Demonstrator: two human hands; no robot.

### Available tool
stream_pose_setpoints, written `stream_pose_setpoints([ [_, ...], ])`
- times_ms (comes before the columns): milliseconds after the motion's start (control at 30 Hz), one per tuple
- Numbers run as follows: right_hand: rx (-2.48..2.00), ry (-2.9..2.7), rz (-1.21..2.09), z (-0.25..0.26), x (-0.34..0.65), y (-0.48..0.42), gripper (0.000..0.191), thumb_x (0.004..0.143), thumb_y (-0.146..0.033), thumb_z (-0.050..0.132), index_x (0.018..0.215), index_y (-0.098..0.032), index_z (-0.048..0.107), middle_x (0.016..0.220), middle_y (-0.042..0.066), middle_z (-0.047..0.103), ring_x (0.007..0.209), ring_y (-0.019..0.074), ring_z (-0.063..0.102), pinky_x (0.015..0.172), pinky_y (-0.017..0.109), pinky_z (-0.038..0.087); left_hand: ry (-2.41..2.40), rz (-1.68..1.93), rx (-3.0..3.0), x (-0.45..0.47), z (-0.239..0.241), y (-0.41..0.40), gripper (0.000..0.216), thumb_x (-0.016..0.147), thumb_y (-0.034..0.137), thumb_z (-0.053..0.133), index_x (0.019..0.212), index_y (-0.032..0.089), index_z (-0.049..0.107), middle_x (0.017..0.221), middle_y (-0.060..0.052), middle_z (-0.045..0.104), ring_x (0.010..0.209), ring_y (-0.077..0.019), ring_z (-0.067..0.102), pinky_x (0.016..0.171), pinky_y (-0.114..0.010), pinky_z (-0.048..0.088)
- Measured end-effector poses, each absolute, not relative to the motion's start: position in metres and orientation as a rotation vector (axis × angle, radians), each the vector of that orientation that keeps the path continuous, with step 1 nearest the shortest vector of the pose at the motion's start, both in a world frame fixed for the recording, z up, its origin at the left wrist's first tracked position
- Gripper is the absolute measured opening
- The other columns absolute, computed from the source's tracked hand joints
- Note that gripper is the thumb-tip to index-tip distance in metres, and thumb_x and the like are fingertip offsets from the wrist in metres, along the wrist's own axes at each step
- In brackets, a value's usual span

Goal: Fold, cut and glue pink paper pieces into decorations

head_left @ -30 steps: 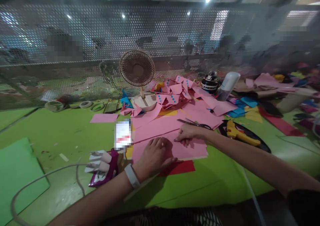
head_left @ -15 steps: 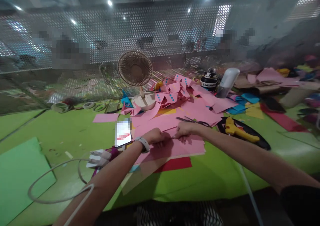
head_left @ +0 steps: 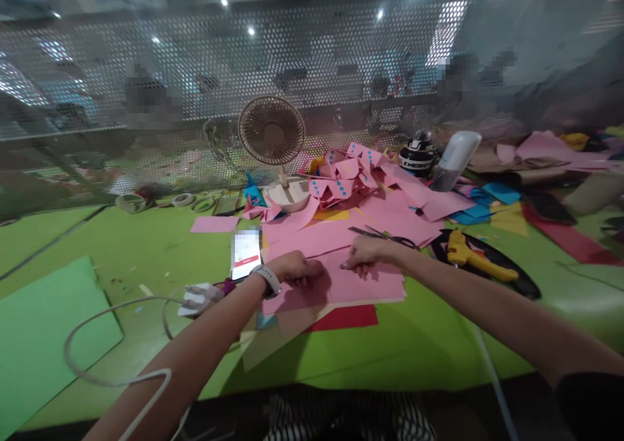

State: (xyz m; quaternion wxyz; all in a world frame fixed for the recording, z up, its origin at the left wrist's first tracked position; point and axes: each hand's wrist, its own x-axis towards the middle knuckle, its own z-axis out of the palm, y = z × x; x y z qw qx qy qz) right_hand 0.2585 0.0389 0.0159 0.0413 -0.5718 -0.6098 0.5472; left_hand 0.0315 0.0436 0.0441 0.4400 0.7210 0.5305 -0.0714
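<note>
A pink paper sheet [head_left: 361, 285] lies on the green table [head_left: 146, 252] on top of a red sheet [head_left: 351, 317]. My left hand [head_left: 295, 267], with a white wristband, presses on the sheet's far left edge with curled fingers. My right hand [head_left: 363, 255] rests on the far edge a little to the right, fingers bent down onto the paper. Both hands touch the same pink sheet. Scissors [head_left: 385, 236] lie just beyond my right hand on more pink paper.
A small fan [head_left: 272, 135] stands behind a heap of pink cut pieces [head_left: 346, 174]. A phone [head_left: 246, 253] lies left of my hands, a yellow glue gun [head_left: 475, 265] to the right. White cable [head_left: 107, 337], tape rolls [head_left: 131, 201] and a perforated metal screen [head_left: 195, 103] are also present.
My left hand moved from the sheet's near middle up to its far edge, close to my right hand. The right hand stayed nearly in place. The camera shifted slightly.
</note>
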Motion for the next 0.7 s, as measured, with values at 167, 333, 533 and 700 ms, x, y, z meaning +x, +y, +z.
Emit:
stream_pose_setpoints([
  [167, -1.773, -1.889, 1.653, 0.015, 0.258, 0.039, 0.037, 0.066, -0.043, 0.075, 0.059, -0.010, 0.062, 0.050, 0.007, 0.067, 0.039, 0.0107, 0.059, 0.033, 0.017, 0.035, 1.420, 0.095, 1.923, 0.016, 0.051, 0.031, 0.051, 0.084, 0.058, 0.043, 0.070, 0.014, 0.065, 0.062, -0.007, 0.066, 0.056, -0.0151, 0.058, 0.057, -0.025, 0.045],
  [333, -1.800, -1.901, 1.628, 0.020, 0.255, 0.037, 0.038, 0.065, -0.045, 0.075, 0.058, -0.010, 0.061, 0.048, 0.006, 0.066, 0.039, 0.0102, 0.058, 0.032, 0.017, 0.033, 1.223, 0.443, 2.670, -0.004, 0.025, 0.017, 0.036, 0.093, 0.037, 0.037, 0.118, 0.021, 0.058, 0.122, -0.009, 0.061, 0.115, -0.0222, 0.052, 0.097, -0.039, 0.037],
  [533, -1.823, -1.922, 1.683, 0.021, 0.246, 0.019, 0.040, 0.062, -0.049, 0.075, 0.055, -0.012, 0.062, 0.046, 0.003, 0.064, 0.036, 0.0078, 0.054, 0.032, 0.017, 0.030, 1.204, 0.281, 2.886, -0.012, -0.010, 0.011, 0.049, 0.096, 0.035, 0.030, 0.139, 0.012, 0.034, 0.146, -0.014, 0.035, 0.136, -0.0221, 0.028, 0.109, -0.043, 0.024],
  [700, -1.884, -1.929, 1.712, 0.021, 0.235, 0.010, 0.043, 0.062, -0.053, 0.074, 0.054, -0.013, 0.061, 0.044, 0.004, 0.064, 0.038, 0.0103, 0.058, 0.034, 0.017, 0.033, 1.253, 0.281, 2.938, -0.008, -0.012, 0.008, 0.048, 0.096, 0.034, 0.030, 0.138, 0.011, 0.036, 0.145, -0.016, 0.035, 0.136, -0.0241, 0.029, 0.109, -0.046, 0.024],
])
